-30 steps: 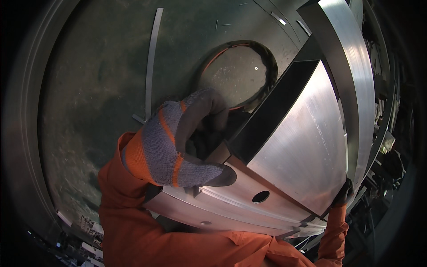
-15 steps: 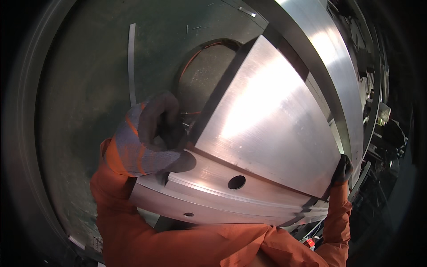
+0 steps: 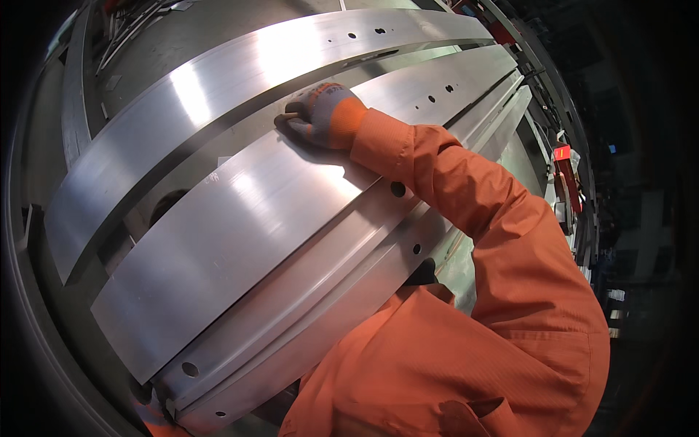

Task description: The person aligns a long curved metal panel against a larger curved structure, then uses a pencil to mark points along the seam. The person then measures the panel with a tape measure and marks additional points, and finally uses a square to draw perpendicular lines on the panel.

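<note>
A broad silvery metal profile (image 3: 240, 211) lies slantwise before me, with a smooth top face and small holes near its far right end. My right hand (image 3: 324, 116), in a grey and orange glove, has its fingers curled over the profile's far long edge, around mid-length. At the near left end, my left hand (image 3: 149, 411) is largely cut off; its dark glove fingertips bend round the profile's corner. Alongside the near edge runs a stepped metal rail (image 3: 291, 320) with round holes.
Beyond the profile lies a second long metal profile (image 3: 240, 62), separated by a narrow gap. A metal frame bar (image 3: 75, 109) stands at the far left. A red box (image 3: 565, 171) sits among clutter on the right. My orange sleeve (image 3: 466, 182) covers part of the rail.
The view has swung round to show more of the profiles' length. My right hand has gone from the profile's right part to its far edge; my left stays by the left end.
</note>
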The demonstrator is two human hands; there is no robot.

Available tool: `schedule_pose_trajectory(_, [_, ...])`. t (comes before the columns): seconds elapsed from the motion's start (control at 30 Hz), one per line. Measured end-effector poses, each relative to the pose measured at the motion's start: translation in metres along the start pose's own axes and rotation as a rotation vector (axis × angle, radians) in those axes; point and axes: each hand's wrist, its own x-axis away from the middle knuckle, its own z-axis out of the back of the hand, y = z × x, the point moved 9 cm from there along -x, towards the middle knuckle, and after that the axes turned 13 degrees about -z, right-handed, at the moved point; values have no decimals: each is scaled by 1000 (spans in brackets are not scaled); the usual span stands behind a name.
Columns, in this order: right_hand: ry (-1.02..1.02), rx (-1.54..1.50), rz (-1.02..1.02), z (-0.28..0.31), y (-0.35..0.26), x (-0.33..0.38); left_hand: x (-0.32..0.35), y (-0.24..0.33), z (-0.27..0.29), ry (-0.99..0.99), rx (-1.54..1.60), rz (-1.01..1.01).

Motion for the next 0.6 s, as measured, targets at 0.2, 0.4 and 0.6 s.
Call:
schedule_pose_trajectory(0.2, [-152,7,35,9,-22,4,61,-130,89,16,-26,182])
schedule_pose_trajectory(0.4, [-216,-42,12,6,1,10,22,-47,58,241,-66,217])
schedule_pose_trajectory(0.6, [-256,-15,100,-7,-5,8,25,-21,49,308,-57,298])
